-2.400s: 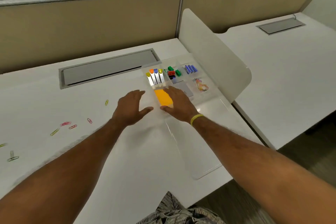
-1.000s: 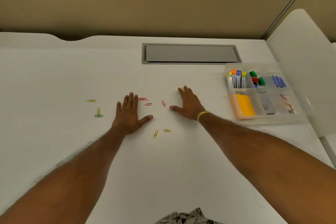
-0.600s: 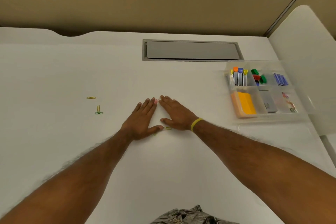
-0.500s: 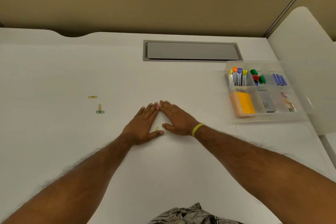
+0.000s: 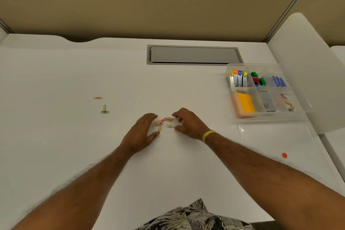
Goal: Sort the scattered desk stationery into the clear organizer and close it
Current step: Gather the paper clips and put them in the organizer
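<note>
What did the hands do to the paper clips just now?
The left hand and right hand slid together, sweeping the scattered paper clips into one little pile, then moved apart a bit. None looks picked up yet. The three clips farther left and the open organizer stayed where they were.

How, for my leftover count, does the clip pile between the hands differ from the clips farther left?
The clip pile is bunched, about six clips, mostly pink and yellow, flanked by the left hand and right hand. The clips farther left are only three, yellow and green, with no hand near. Both lie on the desk, outside the organizer.
</note>
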Demonstrator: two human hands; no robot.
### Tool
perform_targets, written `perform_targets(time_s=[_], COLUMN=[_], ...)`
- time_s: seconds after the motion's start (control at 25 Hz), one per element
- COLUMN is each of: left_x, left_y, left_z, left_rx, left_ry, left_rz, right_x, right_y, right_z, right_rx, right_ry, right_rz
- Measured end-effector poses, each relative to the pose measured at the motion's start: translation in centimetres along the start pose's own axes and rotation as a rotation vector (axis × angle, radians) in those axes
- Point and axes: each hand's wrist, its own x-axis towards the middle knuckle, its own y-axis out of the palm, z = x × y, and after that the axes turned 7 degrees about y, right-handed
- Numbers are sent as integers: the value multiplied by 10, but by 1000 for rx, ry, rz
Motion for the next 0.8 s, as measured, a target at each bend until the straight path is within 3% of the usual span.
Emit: perform_targets(time_s=[0.16,0.48,0.68,0.8], left_x=[12,25,29,38], left_y=[5,8,2,3], left_z=[-7,-12,-15,-24], left_rx=[13,-152,-15,6], left_ry=[-118,-182,-168,-194], left_rz=[-38,-153,-34,-19], right_x=[5,18,31,37], right_y=[7,6,4,9], right_z=[14,27,32,38], right_rx=[51,131,-120,-181], right_ry=[159,124,49,-5], right_rz=[36,-74,133,147])
